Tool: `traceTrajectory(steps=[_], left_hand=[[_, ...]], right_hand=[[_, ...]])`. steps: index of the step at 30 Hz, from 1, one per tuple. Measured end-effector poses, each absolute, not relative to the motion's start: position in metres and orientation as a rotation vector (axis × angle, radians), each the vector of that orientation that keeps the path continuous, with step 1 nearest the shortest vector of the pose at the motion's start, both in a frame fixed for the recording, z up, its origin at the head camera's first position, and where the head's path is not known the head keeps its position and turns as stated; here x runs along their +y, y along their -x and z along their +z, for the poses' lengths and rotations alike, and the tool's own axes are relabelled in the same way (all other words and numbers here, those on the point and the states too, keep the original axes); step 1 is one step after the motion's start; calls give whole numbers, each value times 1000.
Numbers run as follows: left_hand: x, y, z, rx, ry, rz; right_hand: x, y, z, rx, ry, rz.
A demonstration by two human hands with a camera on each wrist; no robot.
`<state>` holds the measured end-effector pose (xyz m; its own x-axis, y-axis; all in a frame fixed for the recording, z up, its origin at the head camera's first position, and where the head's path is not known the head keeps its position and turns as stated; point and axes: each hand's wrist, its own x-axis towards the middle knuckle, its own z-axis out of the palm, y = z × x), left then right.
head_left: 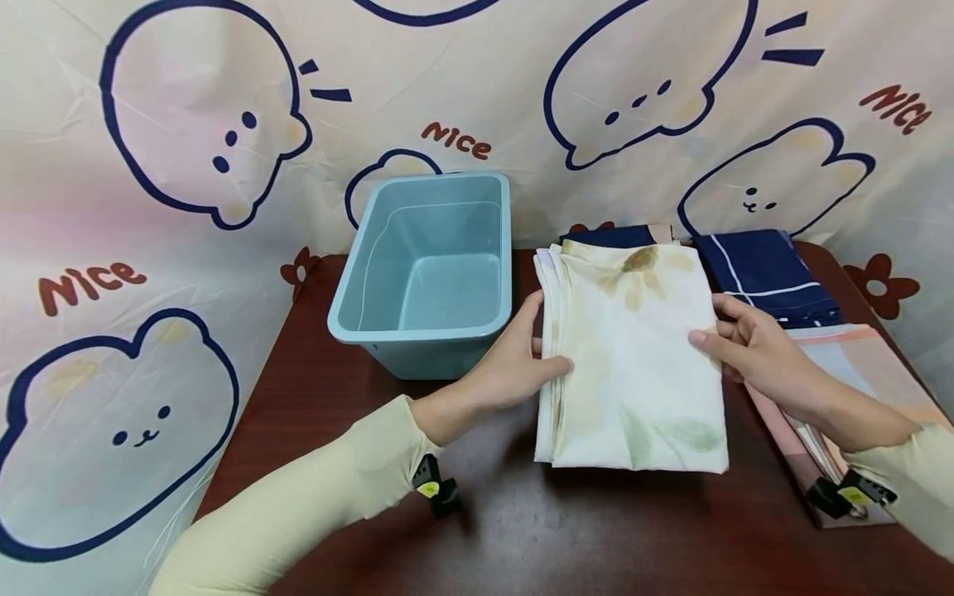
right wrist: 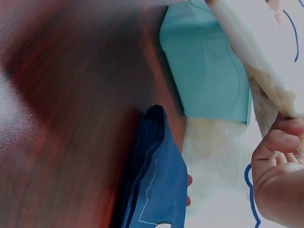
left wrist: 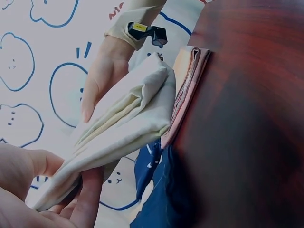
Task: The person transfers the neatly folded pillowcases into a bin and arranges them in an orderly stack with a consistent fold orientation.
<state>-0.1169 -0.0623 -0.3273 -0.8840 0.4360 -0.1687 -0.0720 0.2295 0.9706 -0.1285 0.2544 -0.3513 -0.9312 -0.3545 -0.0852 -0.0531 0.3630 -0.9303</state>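
A folded white cloth [head_left: 641, 356] with a brown flower and green leaf print is held up above the table between both hands. At its left edge, the left hand [head_left: 510, 356] grips the stacked folds, thumb on the front and fingers behind, as the left wrist view also shows on the cloth [left wrist: 128, 114]. Along the opposite edge the right hand [head_left: 760, 348] pinches the cloth, its thumb on the front face. In the right wrist view the right hand [right wrist: 280, 166] has its fingers curled at the cloth's edge.
A light blue plastic bin [head_left: 455, 290] stands left of the cloth on the dark red table [head_left: 477, 513]. Folded navy cloth [head_left: 771, 273] lies at the back right, with a folded pink and peach checked cloth [head_left: 879, 364] in front of it. A printed curtain [head_left: 298, 207] hangs behind.
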Motion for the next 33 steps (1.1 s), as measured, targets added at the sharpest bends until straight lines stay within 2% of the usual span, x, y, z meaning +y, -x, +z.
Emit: traceTrajectory(steps=[13,33], left_hand=[[-73,126,-309,2100,-302,1667],[-96,139,-287,2087,-332,1708]], right_hand=[[245,138,-337,2384,344,-1550],[225,151,-322,2214,292,-1728]])
